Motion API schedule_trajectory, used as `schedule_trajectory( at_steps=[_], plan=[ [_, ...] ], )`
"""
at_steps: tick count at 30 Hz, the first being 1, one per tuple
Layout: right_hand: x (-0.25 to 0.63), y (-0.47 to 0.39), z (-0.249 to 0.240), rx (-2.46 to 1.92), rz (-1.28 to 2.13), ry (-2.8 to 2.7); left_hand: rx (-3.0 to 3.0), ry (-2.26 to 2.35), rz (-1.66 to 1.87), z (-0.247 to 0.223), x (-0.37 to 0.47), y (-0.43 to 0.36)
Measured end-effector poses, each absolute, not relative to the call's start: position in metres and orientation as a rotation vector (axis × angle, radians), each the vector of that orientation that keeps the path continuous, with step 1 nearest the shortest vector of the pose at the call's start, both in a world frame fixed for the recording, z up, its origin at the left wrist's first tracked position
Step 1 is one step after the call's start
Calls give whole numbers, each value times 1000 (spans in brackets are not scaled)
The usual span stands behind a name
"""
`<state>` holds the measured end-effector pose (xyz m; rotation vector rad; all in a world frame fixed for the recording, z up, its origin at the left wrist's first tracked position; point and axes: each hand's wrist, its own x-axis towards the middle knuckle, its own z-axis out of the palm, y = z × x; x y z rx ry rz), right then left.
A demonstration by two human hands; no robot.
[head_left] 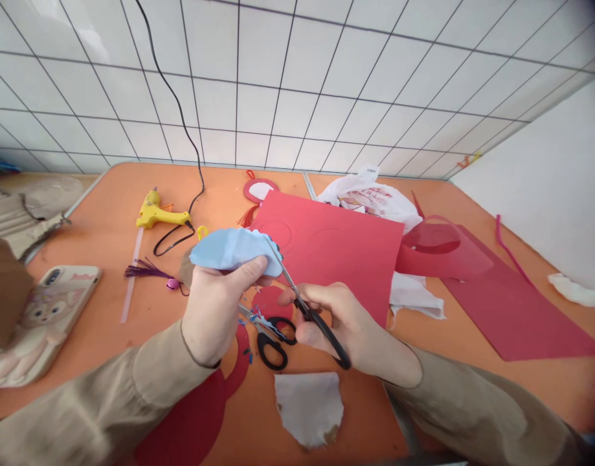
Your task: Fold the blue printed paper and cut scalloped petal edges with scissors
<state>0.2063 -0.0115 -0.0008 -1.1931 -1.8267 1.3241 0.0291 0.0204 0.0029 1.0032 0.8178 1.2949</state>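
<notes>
A light blue piece of paper or fabric (224, 251) with a rounded outline is pinched in my left hand (217, 298), the thumb on top. My right hand (338, 323) is closed around black-handled scissors (321, 327), whose blades meet the blue piece's right edge. That edge looks jagged. Under my hands a second pair of scissors (272, 353) lies on the table, with small blue scraps around it. A large red sheet (346, 252) with faint drawn circles spreads behind my right hand.
A yellow glue gun (161, 213) with a black cord lies at the left, near a purple tassel (146, 268) and a phone (54, 317). At the back are a red round ornament (251, 188) and a white plastic bag (375, 197). A grey-white scrap (309, 408) lies in front.
</notes>
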Motion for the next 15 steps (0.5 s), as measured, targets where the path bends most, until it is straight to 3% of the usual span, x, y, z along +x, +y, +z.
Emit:
schedule_trajectory(
  at_steps=[15],
  plan=[
    [207,-10,-2,-1139,1374,-1822,903,835,1295,3,31,21]
  ],
)
